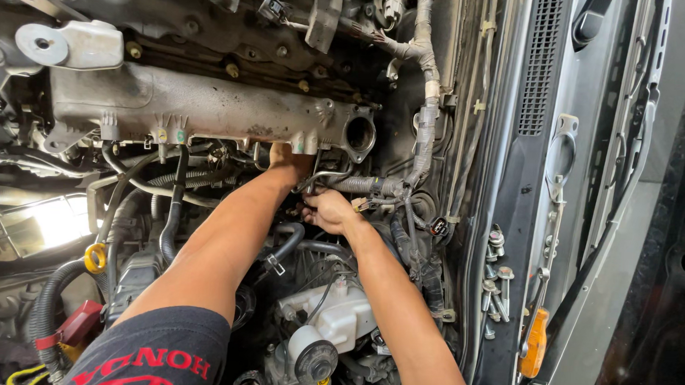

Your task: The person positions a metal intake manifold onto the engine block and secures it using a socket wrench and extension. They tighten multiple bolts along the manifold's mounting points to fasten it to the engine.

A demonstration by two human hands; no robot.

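Engine bay, hood up. Left hand [289, 162], centre frame, reaches under manifold [209, 104]; fingers hidden, state unclear. Right hand [328, 212] just below, fingers pinching connector [362, 204] on harness [373, 187]. Connector likely light, brittle plastic; grip body, not wires.

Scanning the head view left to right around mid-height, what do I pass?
Glowing work light → yellow ring-shaped dipstick handle → left hand → right hand → loose silver bolts → orange-handled screwdriver.
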